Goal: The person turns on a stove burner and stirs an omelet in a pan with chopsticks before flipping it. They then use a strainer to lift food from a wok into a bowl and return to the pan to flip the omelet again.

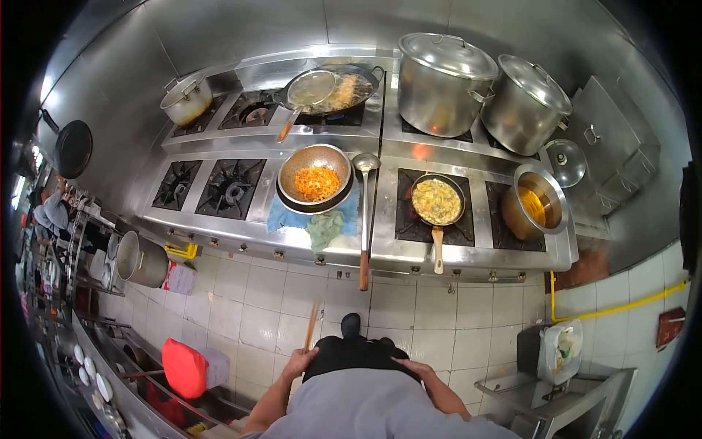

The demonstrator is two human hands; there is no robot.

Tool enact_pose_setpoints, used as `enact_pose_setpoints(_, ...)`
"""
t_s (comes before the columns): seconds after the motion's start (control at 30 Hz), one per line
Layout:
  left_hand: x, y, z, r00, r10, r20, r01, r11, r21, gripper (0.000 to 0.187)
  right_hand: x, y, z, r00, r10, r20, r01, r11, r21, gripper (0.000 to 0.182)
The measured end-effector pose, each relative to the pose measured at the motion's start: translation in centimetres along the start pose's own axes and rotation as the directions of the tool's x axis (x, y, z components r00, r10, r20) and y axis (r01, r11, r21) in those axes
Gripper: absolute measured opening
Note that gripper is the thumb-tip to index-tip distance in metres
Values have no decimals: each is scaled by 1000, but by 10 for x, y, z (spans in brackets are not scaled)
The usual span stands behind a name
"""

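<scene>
Wooden chopsticks [313, 327] clenched in the left hand [300, 363], held low at the hip, well back from the stove [292, 241]. Right hand [409, 366] rests flat on the waist, fingers released. Frying pan [437, 201] sits on its burner, cooking.

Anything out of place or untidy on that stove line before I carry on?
Mostly tidy. The ladle lies across the range front, handle jutting past the edge. A glass lid sits off its pot. Crumpled cloths lie under the bowl of shredded carrot.
</scene>
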State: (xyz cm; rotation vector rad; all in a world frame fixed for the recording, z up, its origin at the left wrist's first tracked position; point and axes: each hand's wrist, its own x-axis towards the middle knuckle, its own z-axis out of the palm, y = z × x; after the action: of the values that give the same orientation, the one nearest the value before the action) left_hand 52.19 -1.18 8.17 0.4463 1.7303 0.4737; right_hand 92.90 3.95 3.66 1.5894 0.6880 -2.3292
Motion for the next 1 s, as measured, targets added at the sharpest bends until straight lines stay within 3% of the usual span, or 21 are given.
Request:
enact_pose_setpoints(0.03, -24, 12, 14, 997, 53, 56, -51, 998, -37, 55, -17, 0, -1, 993, 107, 53, -107, 994, -2, 88)
enact_pose_setpoints(0.07, -26, 8, 16, 995, 59, 78, -66, 994, 84, 57, -29, 5, -3, 972, 213, 103, -214, 977, -6, 89)
enact_pose_setpoints(0.13, -41, 9, 20, 990, 60, 126, -98, 942, 322, 62, -41, 25, -7, 938, 298, 179, -324, 936, 140, 71)
enact_pose_setpoints(0.17, -52, 10, 20, 995, 45, 91, -75, 931, 357, 61, -41, 37, -8, 915, 335, 223, -381, 901, 208, 63)
enact_pose_setpoints(0.27, -62, 0, 13, 994, -101, 44, 79, 931, 357, 61, -16, 90, -33, 918, 327, 224, -372, 907, 196, 54)
enact_pose_setpoints(0.37, -69, -22, 12, 997, -82, -10, 83, 979, 185, 56, -15, 102, -54, 917, 197, 348, -240, 967, 86, 50)
enact_pose_setpoints(0.4, -70, -27, 12, 995, -89, -34, 93, 989, 118, 54, -7, 98, -57, 959, 229, 169, -199, 964, -175, 44)
enact_pose_setpoints(0.47, -55, -52, 5, 993, -84, -85, 86, 996, 21, 52, 11, 83, -66, 972, 132, -195, -229, 726, -649, 34)
enact_pose_setpoints(0.5, -47, -60, 0, 990, -83, -112, 80, 996, -32, 51, 11, 65, -67, 983, -27, -184, -111, 707, -699, 28)
enact_pose_setpoints(0.53, -45, -60, -4, 991, -81, -110, 75, 996, -55, 50, -1, 23, -58, 970, -185, -160, 4, 665, -747, 23)
enact_pose_setpoints(0.6, -43, -57, -17, 991, -80, -108, 69, 992, -102, 49, -33, -64, -13, 837, -537, -104, 419, 753, -508, 16)
enact_pose_setpoints(0.63, -24, -72, -27, 990, -69, -121, 61, 995, -73, 47, -36, -109, 9, 807, -585, -79, 487, 735, -472, 12)
enact_pose_setpoints(0.67, -17, -74, -36, 989, -82, -120, 78, 996, -35, 47, -47, -159, 34, 732, -681, 29, 652, 687, -321, 10)
enact_pose_setpoints(0.7, -14, -69, -46, 988, -94, -120, 95, 995, 4, 46, -63, -211, 60, 655, -752, 77, 730, 604, -320, 18)
enact_pose_setpoints(0.73, -10, -66, -60, 987, -106, -123, 113, 993, 47, 46, -76, -257, 87, 550, -821, 151, 835, 537, -122, 30)
enact_pose_setpoints(0.77, 16, -86, -87, 989, -45, -138, 43, 999, -12, 46, -88, -351, 129, 518, -846, 125, 855, 511, -82, 39)
enact_pose_setpoints(0.8, 40, -109, -99, 988, 15, -154, -25, 998, -64, 46, -110, -397, 156, 484, -870, 93, 871, 489, 42, 50)
enact_pose_setpoints(0.83, 29, -91, -113, 977, 0, -214, -11, 999, -50, 46, -92, -444, 160, 432, -895, 113, 876, 446, 184, 54)
enact_pose_setpoints(0.9, 42, -100, -149, 975, -29, -220, 1, 992, -126, 40, -70, -540, 171, 484, -874, 43, 798, 461, 388, 61)
enact_pose_setpoints(0.97, 44, -102, -186, 972, -61, -228, 14, 979, -202, 35, -53, -621, 177, 524, -849, -65, 779, 447, 440, 77)
enact_pose_setpoints(1.0, 44, -107, -203, 968, -81, -239, 13, 962, -273, 33, -62, -647, 190, 484, -868, -111, 811, 397, 431, 80)
